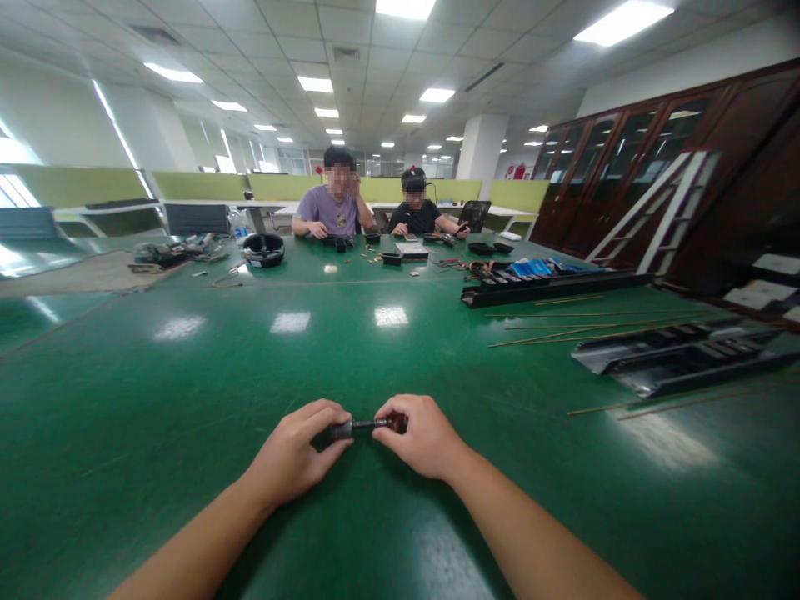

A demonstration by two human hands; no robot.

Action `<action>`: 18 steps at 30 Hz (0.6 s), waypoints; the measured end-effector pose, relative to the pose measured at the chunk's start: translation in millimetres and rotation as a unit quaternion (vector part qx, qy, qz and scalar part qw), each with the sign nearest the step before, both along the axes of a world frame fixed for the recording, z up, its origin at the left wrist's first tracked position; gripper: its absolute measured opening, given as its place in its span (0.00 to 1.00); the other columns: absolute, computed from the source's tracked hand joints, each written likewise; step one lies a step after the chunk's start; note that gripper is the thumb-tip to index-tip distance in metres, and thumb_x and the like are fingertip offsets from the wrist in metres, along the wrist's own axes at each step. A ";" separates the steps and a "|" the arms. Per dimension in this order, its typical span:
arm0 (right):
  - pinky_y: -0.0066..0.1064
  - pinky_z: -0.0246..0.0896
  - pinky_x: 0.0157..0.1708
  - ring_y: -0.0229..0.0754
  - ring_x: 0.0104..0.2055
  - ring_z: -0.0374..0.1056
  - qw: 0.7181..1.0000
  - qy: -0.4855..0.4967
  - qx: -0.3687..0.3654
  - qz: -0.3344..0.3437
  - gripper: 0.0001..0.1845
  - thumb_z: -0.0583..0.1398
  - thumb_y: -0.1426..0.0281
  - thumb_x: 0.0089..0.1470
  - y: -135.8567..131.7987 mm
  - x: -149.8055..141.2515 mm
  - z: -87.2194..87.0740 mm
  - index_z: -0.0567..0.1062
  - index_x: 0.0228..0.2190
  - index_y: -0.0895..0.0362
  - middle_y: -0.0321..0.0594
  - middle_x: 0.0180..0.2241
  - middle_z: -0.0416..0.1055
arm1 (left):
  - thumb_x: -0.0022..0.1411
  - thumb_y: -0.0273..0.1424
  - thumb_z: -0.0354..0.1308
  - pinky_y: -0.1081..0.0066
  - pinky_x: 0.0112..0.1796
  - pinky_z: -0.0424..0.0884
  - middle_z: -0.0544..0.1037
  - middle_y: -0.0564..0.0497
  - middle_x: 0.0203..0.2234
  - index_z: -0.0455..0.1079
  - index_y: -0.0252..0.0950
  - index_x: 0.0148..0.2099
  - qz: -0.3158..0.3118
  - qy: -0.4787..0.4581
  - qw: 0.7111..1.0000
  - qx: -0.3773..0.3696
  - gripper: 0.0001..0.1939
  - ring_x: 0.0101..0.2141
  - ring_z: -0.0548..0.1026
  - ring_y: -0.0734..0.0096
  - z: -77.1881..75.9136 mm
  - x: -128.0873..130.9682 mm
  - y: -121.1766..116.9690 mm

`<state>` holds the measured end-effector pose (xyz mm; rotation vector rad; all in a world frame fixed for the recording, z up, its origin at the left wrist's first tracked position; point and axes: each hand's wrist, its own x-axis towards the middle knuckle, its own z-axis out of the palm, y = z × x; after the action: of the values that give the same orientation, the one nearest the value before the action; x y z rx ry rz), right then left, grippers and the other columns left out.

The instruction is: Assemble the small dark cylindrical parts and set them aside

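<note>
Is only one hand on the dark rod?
No, the left hand holds one end of the rod, the right hand the other.

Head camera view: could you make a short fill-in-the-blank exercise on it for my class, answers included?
1. The table under the left hand and right hand, which hold a dark rod, is coloured ____.
2. Of the picture's left and right halves, the ladder stands in the ____ one.
3. The number of people across the table is ____.

Missing words: green; right; two.
</note>
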<state>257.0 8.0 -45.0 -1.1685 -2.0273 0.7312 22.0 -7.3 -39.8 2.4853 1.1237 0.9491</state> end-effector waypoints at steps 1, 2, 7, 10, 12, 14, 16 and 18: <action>0.27 0.59 0.30 0.37 0.28 0.68 1.000 0.000 0.001 0.000 0.05 0.66 0.71 0.49 0.1 0.2 0.1 0.80 0.31 0.55 0.35 0.26 0.75 | 0.63 0.28 0.60 0.70 0.45 0.71 0.76 0.50 0.41 0.70 0.40 0.45 -0.001 -0.001 1.000 0.001 0.08 0.42 0.75 0.70 0.0 -0.2 0.1; 0.27 0.59 0.30 0.37 0.28 0.68 1.000 0.000 0.002 0.000 0.05 0.66 0.71 0.49 0.2 0.4 0.2 0.80 0.31 0.55 0.35 0.26 0.75 | 0.63 0.28 0.60 0.70 0.45 0.71 0.76 0.50 0.41 0.70 0.40 0.46 -0.002 -0.003 1.000 0.002 0.08 0.42 0.75 0.70 0.0 -0.4 0.2; 0.27 0.59 0.31 0.37 0.28 0.68 1.000 -0.002 0.003 -0.007 0.04 0.66 0.71 0.49 0.4 2.0 1.7 0.80 0.31 0.56 0.35 0.26 0.75 | 0.63 0.28 0.60 0.70 0.45 0.71 0.76 0.50 0.41 0.70 0.40 0.46 -0.003 -0.008 1.000 0.009 0.09 0.42 0.75 0.70 -0.5 -0.4 1.3; 0.27 0.59 0.30 0.37 0.27 0.68 1.000 -0.002 0.003 -0.007 0.04 0.66 0.71 0.49 1.0 2.9 1.9 0.80 0.31 0.56 0.35 0.26 0.75 | 0.63 0.28 0.59 0.70 0.45 0.71 0.76 0.50 0.41 0.70 0.40 0.46 -0.002 -0.006 1.000 0.005 0.08 0.42 0.75 0.70 -1.0 -0.6 2.5; 0.27 0.59 0.30 0.37 0.27 0.68 1.000 -0.001 0.005 -0.007 0.04 0.66 0.71 0.49 1.4 3.4 1.5 0.80 0.30 0.56 0.35 0.26 0.75 | 0.63 0.28 0.60 0.70 0.46 0.71 0.76 0.50 0.41 0.70 0.40 0.46 0.002 -0.004 1.000 0.004 0.08 0.42 0.75 0.70 -1.5 -1.1 3.0; 0.27 0.59 0.30 0.37 0.27 0.68 1.000 -0.001 0.007 -0.007 0.04 0.66 0.71 0.49 1.6 3.5 1.0 0.80 0.30 0.56 0.35 0.26 0.75 | 0.63 0.28 0.60 0.70 0.46 0.71 0.76 0.50 0.41 0.70 0.40 0.46 0.003 -0.005 1.000 0.003 0.08 0.42 0.75 0.70 -1.9 -2.0 2.9; 0.27 0.59 0.30 0.37 0.27 0.68 1.000 -0.002 0.007 -0.006 0.04 0.66 0.71 0.49 1.7 3.5 0.4 0.80 0.30 0.56 0.35 0.26 0.75 | 0.63 0.28 0.60 0.70 0.46 0.71 0.76 0.51 0.41 0.70 0.41 0.46 0.001 -0.006 1.000 0.002 0.08 0.42 0.75 0.70 -2.2 -3.1 2.4; 0.27 0.59 0.30 0.37 0.27 0.68 1.000 -0.004 0.008 -0.007 0.04 0.66 0.71 0.48 1.7 3.5 0.1 0.80 0.31 0.56 0.35 0.26 0.75 | 0.63 0.28 0.60 0.70 0.46 0.71 0.76 0.51 0.41 0.70 0.41 0.46 0.000 -0.005 1.000 0.001 0.08 0.42 0.75 0.70 -2.2 -4.1 1.7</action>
<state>260.5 9.7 -44.9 -1.1775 -2.0252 0.7041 17.9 -5.6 -42.0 2.4791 1.1210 0.9642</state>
